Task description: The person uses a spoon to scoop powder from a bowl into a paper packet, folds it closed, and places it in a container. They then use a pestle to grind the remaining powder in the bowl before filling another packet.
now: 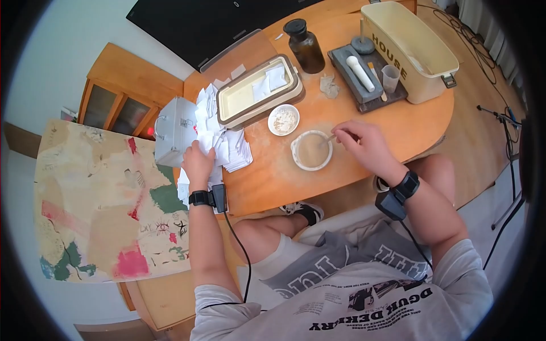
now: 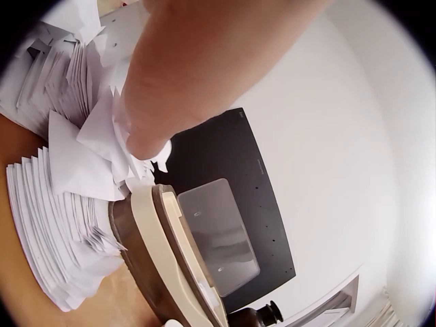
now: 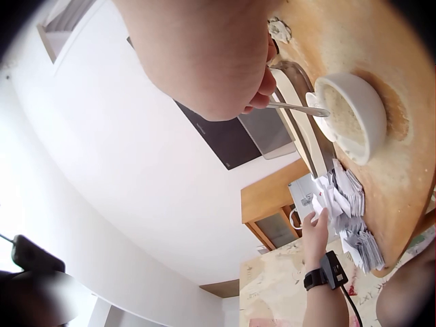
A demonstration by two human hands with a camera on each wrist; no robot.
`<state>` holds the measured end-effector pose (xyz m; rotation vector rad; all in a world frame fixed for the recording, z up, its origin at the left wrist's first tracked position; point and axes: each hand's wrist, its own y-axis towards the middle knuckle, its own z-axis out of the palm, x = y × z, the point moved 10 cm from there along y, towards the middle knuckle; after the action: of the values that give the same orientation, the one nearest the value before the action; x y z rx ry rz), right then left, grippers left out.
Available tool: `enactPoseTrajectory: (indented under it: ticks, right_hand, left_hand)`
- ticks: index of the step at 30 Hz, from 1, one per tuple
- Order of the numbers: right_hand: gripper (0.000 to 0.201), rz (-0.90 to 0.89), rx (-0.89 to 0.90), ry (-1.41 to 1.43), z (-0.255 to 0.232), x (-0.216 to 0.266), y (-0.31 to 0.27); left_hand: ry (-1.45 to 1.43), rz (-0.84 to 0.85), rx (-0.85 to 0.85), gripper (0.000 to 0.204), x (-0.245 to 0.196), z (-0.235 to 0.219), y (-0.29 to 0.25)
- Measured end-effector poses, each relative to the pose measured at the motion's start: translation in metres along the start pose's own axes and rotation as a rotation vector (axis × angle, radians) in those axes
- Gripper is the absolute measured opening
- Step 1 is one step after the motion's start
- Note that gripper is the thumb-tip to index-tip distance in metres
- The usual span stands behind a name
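Note:
My left hand (image 1: pixel 199 165) is at the heap of folded white paper packets (image 1: pixel 238 150), its fingertips pinching a packet. The left wrist view shows the hand (image 2: pixel 197 61) against a white packet (image 2: pixel 101 136); the fingers' far side is hidden. Over the white bowl (image 1: pixel 296 159), my right hand (image 1: pixel 369 149) grips a thin spoon (image 1: pixel 330 138). In the right wrist view the spoon (image 3: pixel 300 107) reaches from the right hand (image 3: pixel 211 61) to the bowl's mouth (image 3: pixel 371 109), above pale powder. A small white dish (image 1: pixel 283 120) with pale residue stands behind the bowl.
A metal case (image 1: pixel 175 128) stands left of the packets. Behind are a cream-and-brown box (image 1: pixel 230 116) holding packets and a dark bottle (image 1: pixel 307 51). Toward the right sit a dark tray (image 1: pixel 364 105) with a white pestle (image 1: pixel 359 74) and small cup (image 1: pixel 390 79), and a large cream container (image 1: pixel 424 85).

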<state>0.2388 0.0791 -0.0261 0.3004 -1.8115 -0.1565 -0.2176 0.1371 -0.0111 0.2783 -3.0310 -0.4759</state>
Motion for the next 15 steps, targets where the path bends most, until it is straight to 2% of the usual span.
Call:
enactPoseTrajectory:
  ticks: [2, 3, 5, 6, 8, 10, 11, 13, 14, 15]
  right_hand:
    - [0.016, -0.019, -0.008, -0.006, 0.0, 0.001, 0.0]
    - [0.016, -0.031, -0.015, 0.002, 0.0, 0.002, 0.0]
    - [0.016, -0.028, -0.012, -0.004, 0.0, 0.001, -0.001]
    - [0.016, -0.02, 0.002, -0.002, 0.001, 0.001, -0.001]
    - [0.016, -0.023, -0.003, -0.005, 0.002, 0.002, -0.001]
    - [0.016, -0.027, -0.009, -0.008, 0.001, 0.003, 0.0]
    - [0.016, -0.026, -0.003, -0.012, 0.001, 0.003, 0.0]
    - [0.016, -0.022, -0.012, -0.02, -0.001, 0.004, 0.0]
    - [0.016, -0.021, 0.004, -0.046, -0.001, 0.007, 0.001]
    - [0.015, -0.019, 0.02, -0.071, -0.001, 0.008, 0.001]
  left_hand:
    - [0.197, 0.01, -0.053, 0.055, -0.012, -0.003, 0.005]
    - [0.188, 0.013, -0.059, 0.055, -0.02, -0.002, 0.01]
    - [0.101, 0.147, -0.245, 0.048, -0.054, -0.014, 0.02]
    - [0.095, 0.148, -0.248, 0.048, -0.071, -0.015, 0.026]
    - [-0.162, 0.182, -0.156, 0.039, -0.11, -0.007, 0.046]
    - [-0.3, 0.242, -0.119, 0.041, -0.145, 0.001, 0.066]
    - [-0.306, 0.244, -0.12, 0.041, -0.159, 0.004, 0.077]
    - [-0.228, 0.231, 0.154, 0.051, -0.188, 0.038, 0.097]
    - [-0.231, 0.244, 0.154, 0.051, -0.198, 0.04, 0.105]
    - [-0.223, 0.214, 0.246, 0.056, -0.204, 0.051, 0.111]
